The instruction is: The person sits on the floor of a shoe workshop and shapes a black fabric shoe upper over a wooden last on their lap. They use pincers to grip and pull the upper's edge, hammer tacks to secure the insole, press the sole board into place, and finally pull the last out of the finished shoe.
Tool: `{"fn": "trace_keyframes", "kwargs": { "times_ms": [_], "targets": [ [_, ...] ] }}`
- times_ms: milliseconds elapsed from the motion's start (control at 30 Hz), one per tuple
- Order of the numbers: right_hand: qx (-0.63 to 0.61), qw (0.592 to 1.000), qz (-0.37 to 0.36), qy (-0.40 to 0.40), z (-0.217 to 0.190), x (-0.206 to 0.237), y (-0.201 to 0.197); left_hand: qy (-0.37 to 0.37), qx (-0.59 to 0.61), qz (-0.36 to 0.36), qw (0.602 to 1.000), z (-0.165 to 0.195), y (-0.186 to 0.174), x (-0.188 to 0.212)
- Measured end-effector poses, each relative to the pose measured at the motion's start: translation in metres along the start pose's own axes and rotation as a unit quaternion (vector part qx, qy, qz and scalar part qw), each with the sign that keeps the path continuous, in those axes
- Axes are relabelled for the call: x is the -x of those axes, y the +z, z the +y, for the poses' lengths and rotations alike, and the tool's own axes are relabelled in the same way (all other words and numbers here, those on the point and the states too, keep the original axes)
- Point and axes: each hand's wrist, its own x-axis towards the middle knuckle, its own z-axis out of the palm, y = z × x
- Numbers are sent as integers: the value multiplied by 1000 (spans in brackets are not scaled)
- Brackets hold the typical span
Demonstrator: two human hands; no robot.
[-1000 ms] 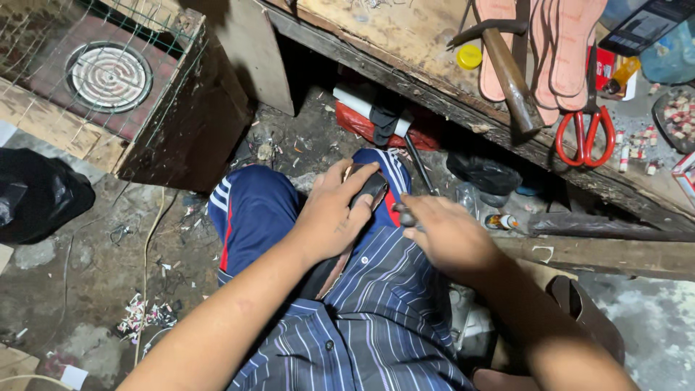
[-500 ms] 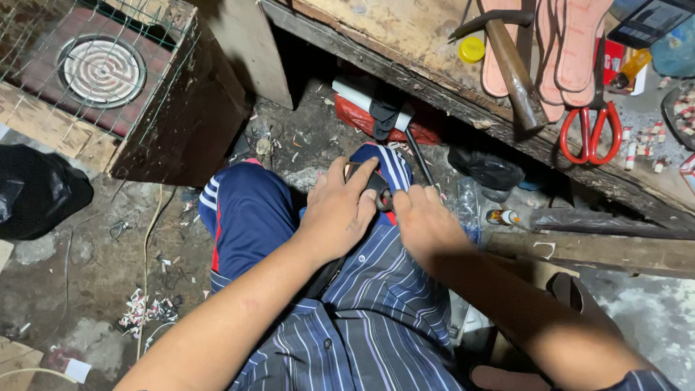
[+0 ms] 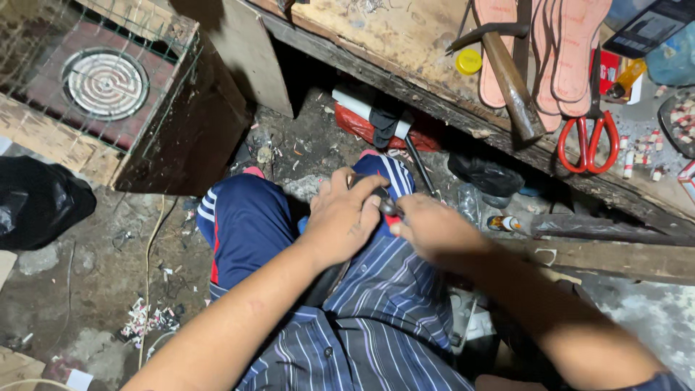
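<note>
Left hand (image 3: 346,221) clamps small dark object (image 3: 376,194) against knee; right hand (image 3: 433,230) pinches slim tool (image 3: 389,208) at its edge. Step looks like trimming or prying. Hammer (image 3: 507,69), red scissors (image 3: 588,137) lie beyond grip on bench (image 3: 391,43).

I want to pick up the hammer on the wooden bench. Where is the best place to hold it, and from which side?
Probably best to grip the hammer by its thick wooden handle, near the free end at the bench edge, coming from the person's side. The handle points toward that edge and lies bare there, while the metal head sits farther back beside the pink soles, with the red scissors close by.
</note>
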Motion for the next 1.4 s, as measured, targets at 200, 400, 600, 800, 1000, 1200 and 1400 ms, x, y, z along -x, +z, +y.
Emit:
{"fn": "trace_keyframes", "kwargs": {
  "times_ms": [200,400,600,800,1000,1200,1400],
  "targets": [
    [26,991,-48,121,-3,1,10,25,-31,16,999,-4,6,-2],
    [-11,1000,22,-14,-7,3,3,56,46,-9,997,-10,-8,-12],
    [41,995,-57,76,-42,35,-3,86,52,36,994,17,-34,36],
    [7,991,73,-108,-78,43,-10,87,55,105,989,27,-54,66],
    [-3,993,-112,-30,-79,44,-37,115,16,141,983,33,-55,91],
    [37,998,-28,-49,-107,49,-21,70,70,137,986,28,-60,96],
    [-64,976,-184,-101,-89,41,-59,117,32,171,978,38,-56,105]
  ]
}}
